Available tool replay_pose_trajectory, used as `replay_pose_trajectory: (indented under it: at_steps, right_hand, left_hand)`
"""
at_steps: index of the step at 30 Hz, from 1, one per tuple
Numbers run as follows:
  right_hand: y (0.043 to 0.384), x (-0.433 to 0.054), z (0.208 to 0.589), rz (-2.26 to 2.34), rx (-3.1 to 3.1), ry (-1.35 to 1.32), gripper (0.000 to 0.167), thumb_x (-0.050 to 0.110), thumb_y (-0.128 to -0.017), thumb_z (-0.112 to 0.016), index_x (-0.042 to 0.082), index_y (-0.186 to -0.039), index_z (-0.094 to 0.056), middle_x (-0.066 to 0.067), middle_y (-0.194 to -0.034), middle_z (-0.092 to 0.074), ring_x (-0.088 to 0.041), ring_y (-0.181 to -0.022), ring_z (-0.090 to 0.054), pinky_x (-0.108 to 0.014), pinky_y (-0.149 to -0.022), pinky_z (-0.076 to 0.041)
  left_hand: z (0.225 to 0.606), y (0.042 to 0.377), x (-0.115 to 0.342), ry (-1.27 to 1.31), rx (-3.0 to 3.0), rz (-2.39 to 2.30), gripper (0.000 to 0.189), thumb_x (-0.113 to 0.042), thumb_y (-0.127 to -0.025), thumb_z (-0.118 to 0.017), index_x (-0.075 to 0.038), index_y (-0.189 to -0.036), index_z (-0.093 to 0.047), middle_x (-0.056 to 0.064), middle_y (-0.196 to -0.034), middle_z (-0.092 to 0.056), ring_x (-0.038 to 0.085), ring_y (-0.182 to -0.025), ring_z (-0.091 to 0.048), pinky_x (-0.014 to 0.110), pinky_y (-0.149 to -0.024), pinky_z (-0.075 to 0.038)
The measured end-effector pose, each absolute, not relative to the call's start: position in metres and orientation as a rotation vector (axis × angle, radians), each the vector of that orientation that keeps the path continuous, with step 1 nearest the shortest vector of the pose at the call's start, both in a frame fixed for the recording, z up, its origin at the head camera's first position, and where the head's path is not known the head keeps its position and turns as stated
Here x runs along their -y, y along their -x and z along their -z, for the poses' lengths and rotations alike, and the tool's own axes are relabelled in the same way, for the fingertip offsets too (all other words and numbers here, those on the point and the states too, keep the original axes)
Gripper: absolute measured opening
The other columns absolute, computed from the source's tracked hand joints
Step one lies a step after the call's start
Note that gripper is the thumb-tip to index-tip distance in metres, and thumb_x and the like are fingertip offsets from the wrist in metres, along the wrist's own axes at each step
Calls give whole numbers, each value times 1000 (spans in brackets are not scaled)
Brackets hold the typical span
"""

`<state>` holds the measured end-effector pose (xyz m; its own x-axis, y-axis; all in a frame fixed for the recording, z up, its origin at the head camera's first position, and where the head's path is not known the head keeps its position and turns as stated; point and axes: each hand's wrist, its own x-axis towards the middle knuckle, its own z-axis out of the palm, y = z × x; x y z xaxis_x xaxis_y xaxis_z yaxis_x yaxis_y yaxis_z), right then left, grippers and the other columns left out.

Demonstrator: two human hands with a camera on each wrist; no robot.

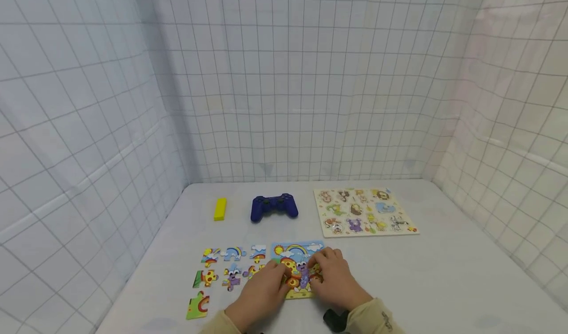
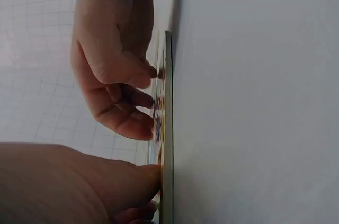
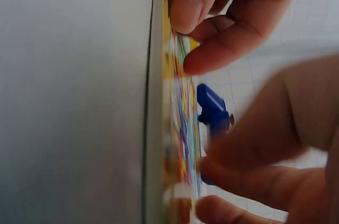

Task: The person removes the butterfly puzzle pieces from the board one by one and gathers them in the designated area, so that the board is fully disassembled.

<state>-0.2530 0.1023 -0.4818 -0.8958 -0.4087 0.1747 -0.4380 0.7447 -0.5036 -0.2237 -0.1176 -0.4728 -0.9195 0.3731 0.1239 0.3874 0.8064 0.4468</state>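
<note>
A puzzle board (image 1: pixel 297 246) with a cartoon butterfly, rainbow and sun lies flat on the white table. My left hand (image 1: pixel 265 292) rests over its left side, and in the left wrist view the left thumb (image 2: pixel 145 179) presses down on the board face. Over the right side is my right hand (image 1: pixel 334 280), fingers loosely bent and fingertips right at the surface. Neither hand shows a piece lifted between its fingers. Loose jigsaw pieces lie left of the board, among them a green one (image 1: pixel 195 308), a giraffe-patterned one (image 1: pixel 206 278) and a rainbow one (image 1: pixel 232 253).
A dark blue game controller (image 1: pixel 274 206) sits behind the board, with a yellow block (image 1: pixel 220 209) to its left. At the back right lies a pale animal puzzle board (image 1: pixel 328 231). Grid-patterned white sheets (image 1: pixel 293 83) wall in the table at the back and sides.
</note>
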Motion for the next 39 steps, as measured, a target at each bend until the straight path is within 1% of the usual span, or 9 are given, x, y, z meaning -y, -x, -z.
replay_pose_trajectory:
  at_steps: [3, 6, 12, 15, 22, 25, 29, 34, 39]
  right_hand:
    - [250, -103, 480, -754, 2967, -710, 36, 28, -73, -71, 23, -107, -62, 1, -112, -49, -23, -104, -39, -49, -85, -37]
    - [249, -105, 478, -745, 2998, -743, 42, 34, -71, -75, 23, -110, -60, 2, -115, -49, -22, -105, -38, -48, -86, -37]
    - [252, -113, 475, -756, 2989, -829, 46, 43, -76, -85, 24, -111, -61, 4, -117, -54, -21, -107, -41, -51, -87, -38]
    - [254, -115, 475, -757, 2979, -854, 49, 44, -76, -87, 23, -113, -61, 4, -115, -56, -21, -106, -42, -50, -86, -39]
    - [253, -114, 473, -785, 2992, -838, 55, 43, -76, -89, 20, -119, -62, 5, -114, -58, -20, -105, -43, -47, -88, -38]
    - [253, -113, 474, -820, 2987, -851, 56, 39, -77, -89, 18, -122, -62, 5, -115, -58, -18, -105, -43, -46, -90, -38]
    - [252, -113, 476, -890, 2971, -872, 61, 34, -78, -88, 17, -129, -60, 8, -112, -58, -15, -104, -42, -42, -90, -36]
    - [253, -114, 477, -929, 2979, -873, 69, 34, -78, -88, 14, -137, -57, 9, -111, -57, -15, -104, -43, -39, -90, -41]
    - [253, -114, 475, -942, 2987, -883, 72, 35, -79, -89, 13, -139, -56, 8, -112, -58, -15, -107, -45, -37, -91, -44]
  left_hand:
    - [478, 226, 116, 572, 2957, 815, 14, -28, -94, -75, -20, -104, -69, -9, -94, -56, 3, -75, -50, 27, -65, -45]
    - [480, 226, 117, 573, 2939, 847, 13, -30, -94, -76, -22, -101, -69, -10, -92, -55, 2, -74, -49, 26, -64, -43]
    - [483, 226, 117, 594, 2910, 883, 8, -29, -95, -74, -24, -95, -68, -12, -89, -53, 2, -71, -47, 25, -62, -41]
    - [483, 226, 117, 593, 2899, 874, 7, -30, -96, -74, -25, -94, -69, -12, -89, -54, 1, -70, -47, 24, -62, -41]
    - [485, 226, 115, 555, 2915, 818, 8, -32, -97, -72, -26, -93, -68, -12, -89, -54, 1, -70, -47, 25, -61, -40]
    - [485, 225, 115, 550, 2905, 796, 9, -33, -97, -72, -27, -93, -67, -13, -90, -55, 0, -71, -48, 25, -61, -42]
    - [485, 226, 115, 537, 2889, 788, 8, -33, -97, -72, -27, -94, -66, -13, -92, -57, 0, -74, -51, 27, -63, -44]
    - [481, 225, 113, 543, 2872, 850, 8, -33, -97, -71, -27, -96, -65, -15, -92, -63, -1, -77, -54, 28, -66, -45]
    - [480, 226, 112, 551, 2851, 924, 6, -31, -98, -70, -26, -97, -68, -16, -92, -68, 0, -80, -58, 30, -70, -48]
